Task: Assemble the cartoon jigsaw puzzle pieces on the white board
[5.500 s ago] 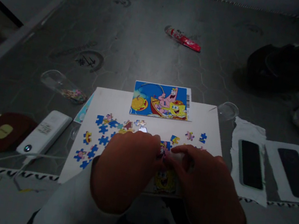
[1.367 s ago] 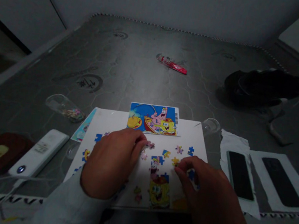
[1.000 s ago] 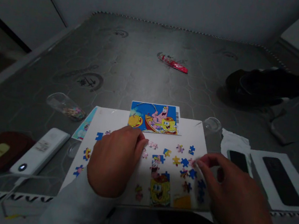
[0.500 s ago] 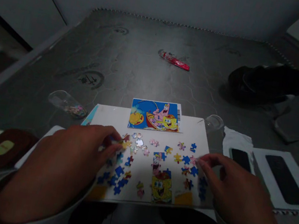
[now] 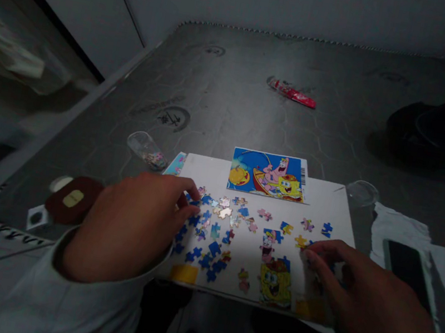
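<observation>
A white board (image 5: 326, 205) lies in front of me with several loose puzzle pieces (image 5: 217, 227) scattered on it. A joined cartoon section (image 5: 273, 284) sits at its near edge. A colour reference picture (image 5: 267, 175) lies at the far edge. My left hand (image 5: 132, 225) rests on the board's left side, fingers curled, the tips pinching a blue piece in the loose pile. My right hand (image 5: 354, 294) reaches in from the right with its fingers bent and pressed together near a yellow piece (image 5: 300, 241). What they hold is hidden.
On the grey patterned surface lie a red wrapper (image 5: 291, 92) far back, a clear tube (image 5: 147, 150) left of the board and a clear cap (image 5: 362, 191) at its right corner. A maroon case (image 5: 73, 205) sits left, a phone (image 5: 409, 269) right, a black bag (image 5: 443, 134) far right.
The view has swung to the left. My left hand went from the board's middle out to its left side, uncovering the pile of blue pieces. My right hand stayed at the right-hand pieces.
</observation>
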Demonstrator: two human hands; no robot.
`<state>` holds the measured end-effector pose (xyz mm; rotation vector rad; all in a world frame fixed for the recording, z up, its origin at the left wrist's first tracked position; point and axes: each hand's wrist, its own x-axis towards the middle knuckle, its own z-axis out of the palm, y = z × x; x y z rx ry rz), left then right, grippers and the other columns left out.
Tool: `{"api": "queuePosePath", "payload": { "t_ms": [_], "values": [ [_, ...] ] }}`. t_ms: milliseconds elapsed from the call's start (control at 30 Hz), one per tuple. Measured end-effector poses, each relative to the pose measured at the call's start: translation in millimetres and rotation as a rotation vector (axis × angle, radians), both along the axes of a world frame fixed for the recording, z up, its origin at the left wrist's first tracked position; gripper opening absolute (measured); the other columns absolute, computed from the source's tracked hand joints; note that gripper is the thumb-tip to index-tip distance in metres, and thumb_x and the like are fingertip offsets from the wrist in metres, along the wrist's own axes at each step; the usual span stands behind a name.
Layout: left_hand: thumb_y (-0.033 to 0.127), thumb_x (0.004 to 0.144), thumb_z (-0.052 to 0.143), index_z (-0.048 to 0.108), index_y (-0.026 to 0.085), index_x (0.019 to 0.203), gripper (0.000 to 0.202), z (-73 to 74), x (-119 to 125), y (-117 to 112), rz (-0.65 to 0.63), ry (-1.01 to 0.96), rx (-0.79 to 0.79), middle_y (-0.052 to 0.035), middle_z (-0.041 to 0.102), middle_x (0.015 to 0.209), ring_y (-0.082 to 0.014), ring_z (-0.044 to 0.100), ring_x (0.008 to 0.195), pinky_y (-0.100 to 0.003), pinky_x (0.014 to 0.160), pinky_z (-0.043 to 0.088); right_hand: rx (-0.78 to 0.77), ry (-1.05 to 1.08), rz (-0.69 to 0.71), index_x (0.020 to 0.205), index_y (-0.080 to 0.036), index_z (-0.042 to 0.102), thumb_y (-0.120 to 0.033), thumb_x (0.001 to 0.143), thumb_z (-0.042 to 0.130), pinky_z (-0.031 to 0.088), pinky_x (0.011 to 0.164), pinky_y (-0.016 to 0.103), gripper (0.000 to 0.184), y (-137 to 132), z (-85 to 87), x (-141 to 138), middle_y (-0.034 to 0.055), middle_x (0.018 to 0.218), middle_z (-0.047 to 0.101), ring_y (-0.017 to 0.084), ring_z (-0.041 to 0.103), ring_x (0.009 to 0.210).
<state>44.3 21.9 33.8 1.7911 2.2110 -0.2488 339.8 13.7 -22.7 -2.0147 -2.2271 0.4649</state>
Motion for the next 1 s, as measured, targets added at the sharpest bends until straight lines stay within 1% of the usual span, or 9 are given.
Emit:
{"api": "queuePosePath", "payload": {
  "t_ms": [100,233,433,567,700,800,900,933,1000],
  "values": [
    [0.041,0.088,0.058,0.074,0.038,0.103,0.023,1.5,1,2,0.009,0.016,0.002,-0.0029,0.076,0.097,-0.0311,0.069,0.088,-0.039,0.069,0.048,0.002,-0.004,0.004,0.089,-0.031,0.069,-0.069,0.09,0.037,0.044,0.043,0.033,0.05,-1,0.3,-2,0.0035,0.069,0.073,0.025,0.068,0.055],
    [0.042,0.087,0.06,0.075,0.038,0.099,0.02,0.7,3,3,-0.005,0.021,0.026,-0.0029,0.076,0.096,-0.0323,0.069,0.088,-0.044,0.074,0.048,-0.018,0.003,0.007,0.089,-0.03,0.07,-0.069,0.09,0.037,0.046,0.042,0.034,0.051,-2,0.6,-5,0.0045,0.07,0.074,0.025,0.069,0.055],
    [0.04,0.087,0.06,0.075,0.036,0.098,0.019,-3.7,3,2,-0.064,-0.048,0.0,-0.0028,0.075,0.097,-0.0283,0.068,0.087,-0.039,0.073,0.048,-0.02,-0.004,0.004,0.092,-0.032,0.071,-0.07,0.089,0.038,0.048,0.042,0.035,0.05,-3,-0.6,-7,0.0034,0.072,0.075,0.026,0.07,0.056],
    [0.035,0.085,0.06,0.075,0.036,0.092,0.016,-5.0,1,1,-0.089,-0.052,-0.063,-0.0023,0.075,0.092,-0.0287,0.068,0.084,-0.038,0.067,0.044,-0.029,-0.011,0.021,0.09,-0.034,0.07,-0.072,0.088,0.037,0.047,0.039,0.034,0.051,-5,-1.6,-10,0.0019,0.07,0.074,0.026,0.068,0.054],
    [0.034,0.085,0.06,0.074,0.036,0.091,0.016,-4.8,0,1,-0.078,-0.043,-0.069,-0.0031,0.074,0.092,-0.0289,0.068,0.084,-0.038,0.066,0.043,0.003,0.009,0.091,0.089,-0.034,0.07,-0.066,0.091,0.039,0.049,0.043,0.034,0.045,-10,-2.7,-18,0.0006,0.076,0.075,0.024,0.069,0.057],
    [0.035,0.085,0.06,0.074,0.035,0.091,0.015,-4.4,-1,1,-0.057,-0.039,-0.08,-0.0036,0.074,0.091,-0.029,0.067,0.084,-0.038,0.067,0.043,0.021,0.008,0.154,0.09,-0.034,0.07,-0.062,0.094,0.041,0.048,0.044,0.033,0.04,-12,-2.8,-26,-0.0005,0.071,0.074,0.023,0.068,0.056],
    [0.039,0.086,0.06,0.075,0.035,0.092,0.017,-4.2,-2,1,-0.054,-0.045,-0.091,-0.0036,0.074,0.092,-0.0289,0.067,0.083,-0.039,0.068,0.044,0.091,-0.009,0.212,0.094,-0.035,0.07,-0.055,0.096,0.043,0.046,0.042,0.031,0.034,-12,-1.1,-33,-0.0009,0.072,0.074,0.021,0.067,0.054],
    [0.041,0.086,0.06,0.075,0.035,0.092,0.017,-4.2,-2,0,-0.049,-0.043,-0.083,-0.0032,0.074,0.092,-0.0287,0.067,0.082,-0.039,0.07,0.045,0.148,-0.005,0.239,0.098,-0.035,0.071,-0.051,0.097,0.043,0.046,0.042,0.031,0.032,-12,0.6,-35,-0.0004,0.072,0.073,0.02,0.065,0.053],
    [0.044,0.086,0.061,0.075,0.036,0.093,0.018,-4.2,-3,-1,-0.033,-0.029,-0.054,-0.0026,0.074,0.091,-0.0287,0.067,0.08,-0.04,0.072,0.046,0.294,0.032,0.341,0.108,-0.034,0.071,-0.043,0.099,0.042,0.046,0.046,0.032,0.032,-18,6.8,-40,0.0007,0.07,0.072,0.018,0.062,0.05]
  ]
}}
